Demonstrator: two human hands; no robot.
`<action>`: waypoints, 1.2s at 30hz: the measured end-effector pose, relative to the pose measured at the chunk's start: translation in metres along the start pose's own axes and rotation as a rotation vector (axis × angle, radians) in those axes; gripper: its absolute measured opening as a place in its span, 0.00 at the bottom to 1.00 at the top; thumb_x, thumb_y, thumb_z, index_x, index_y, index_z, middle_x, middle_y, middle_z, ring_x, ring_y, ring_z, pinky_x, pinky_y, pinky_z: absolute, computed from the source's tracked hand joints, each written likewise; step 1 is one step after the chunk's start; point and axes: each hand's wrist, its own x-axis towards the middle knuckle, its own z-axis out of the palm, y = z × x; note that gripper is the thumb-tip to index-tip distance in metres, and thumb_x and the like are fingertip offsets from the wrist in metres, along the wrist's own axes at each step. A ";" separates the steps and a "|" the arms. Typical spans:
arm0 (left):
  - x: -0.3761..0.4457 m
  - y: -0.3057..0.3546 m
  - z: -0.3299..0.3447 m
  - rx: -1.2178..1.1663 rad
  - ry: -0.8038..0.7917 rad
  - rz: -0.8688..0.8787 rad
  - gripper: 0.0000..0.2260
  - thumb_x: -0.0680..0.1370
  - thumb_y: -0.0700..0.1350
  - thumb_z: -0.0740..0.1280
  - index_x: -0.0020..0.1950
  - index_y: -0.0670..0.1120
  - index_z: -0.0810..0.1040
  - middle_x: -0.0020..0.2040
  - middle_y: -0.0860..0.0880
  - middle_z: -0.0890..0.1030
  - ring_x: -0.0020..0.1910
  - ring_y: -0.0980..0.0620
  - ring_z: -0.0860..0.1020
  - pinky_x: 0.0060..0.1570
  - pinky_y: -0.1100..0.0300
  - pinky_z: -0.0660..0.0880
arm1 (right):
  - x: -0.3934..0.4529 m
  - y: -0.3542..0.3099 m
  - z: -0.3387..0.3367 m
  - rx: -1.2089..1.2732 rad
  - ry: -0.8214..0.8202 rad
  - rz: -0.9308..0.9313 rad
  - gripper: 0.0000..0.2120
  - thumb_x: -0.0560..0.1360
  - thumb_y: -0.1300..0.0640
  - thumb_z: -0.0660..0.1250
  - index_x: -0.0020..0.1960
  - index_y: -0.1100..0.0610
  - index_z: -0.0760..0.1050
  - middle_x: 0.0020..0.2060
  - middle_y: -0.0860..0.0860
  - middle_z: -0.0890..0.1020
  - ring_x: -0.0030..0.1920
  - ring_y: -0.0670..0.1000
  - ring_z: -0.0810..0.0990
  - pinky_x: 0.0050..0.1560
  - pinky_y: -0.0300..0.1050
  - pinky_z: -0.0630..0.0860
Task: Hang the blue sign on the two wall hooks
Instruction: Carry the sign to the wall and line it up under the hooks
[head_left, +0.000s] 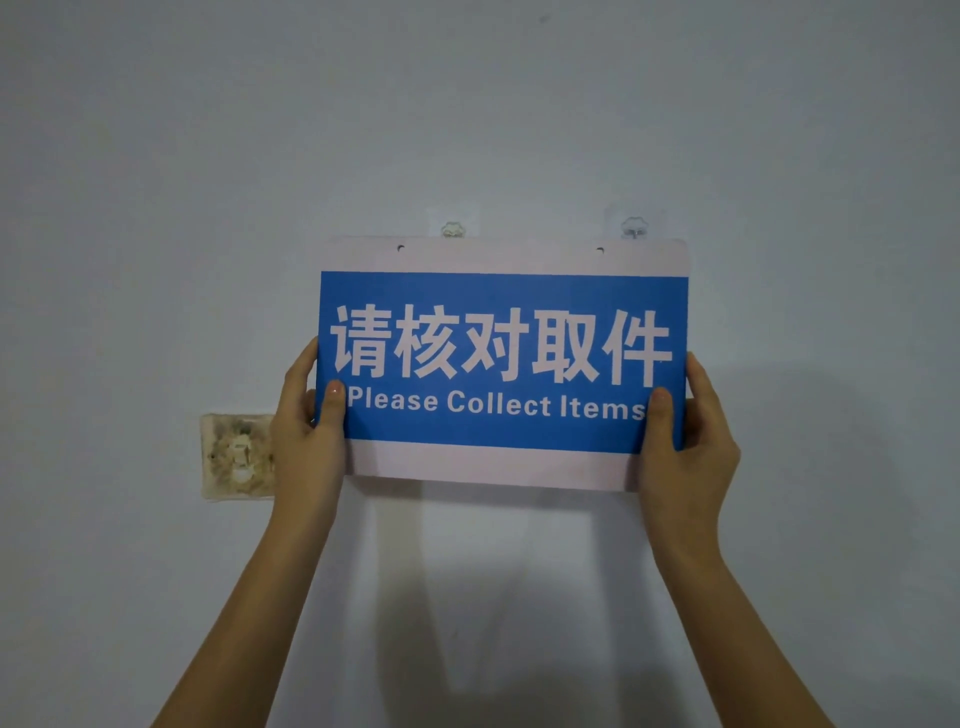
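The blue sign (501, 291) is a flat board with white Chinese characters, the words "Please Collect Items" and pale top and bottom bands. I hold it up against the wall. My left hand (306, 426) grips its lower left edge, and my right hand (688, 441) grips its lower right edge. Two small holes sit in the top band. Two clear adhesive wall hooks, the left hook (453, 229) and the right hook (634, 227), poke out just above the sign's top edge. Each hole lies below and to the left of its hook.
A stained, yellowed square pad (236, 457) is stuck to the wall left of my left hand. The wall (156, 208) is plain pale grey-blue. The sign's shadow falls on the wall beneath it, between my forearms.
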 end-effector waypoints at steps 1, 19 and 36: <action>0.001 0.000 0.002 -0.006 -0.002 0.002 0.18 0.80 0.45 0.57 0.69 0.59 0.66 0.48 0.61 0.77 0.48 0.64 0.76 0.42 0.65 0.72 | 0.000 0.000 0.000 -0.001 0.011 0.004 0.20 0.80 0.58 0.59 0.71 0.53 0.65 0.61 0.59 0.78 0.57 0.52 0.79 0.45 0.24 0.77; 0.016 -0.013 0.036 -0.115 -0.134 0.039 0.16 0.80 0.45 0.58 0.65 0.61 0.67 0.64 0.49 0.77 0.60 0.51 0.77 0.57 0.51 0.76 | 0.027 0.012 -0.011 -0.064 0.107 0.013 0.20 0.79 0.60 0.60 0.71 0.52 0.67 0.41 0.46 0.80 0.37 0.30 0.79 0.36 0.21 0.74; 0.014 -0.013 0.043 -0.094 -0.098 0.041 0.16 0.80 0.45 0.58 0.65 0.62 0.66 0.64 0.50 0.77 0.60 0.53 0.77 0.54 0.58 0.76 | 0.042 0.022 -0.012 -0.056 0.061 -0.008 0.20 0.79 0.59 0.60 0.71 0.53 0.68 0.50 0.55 0.81 0.39 0.30 0.79 0.36 0.21 0.74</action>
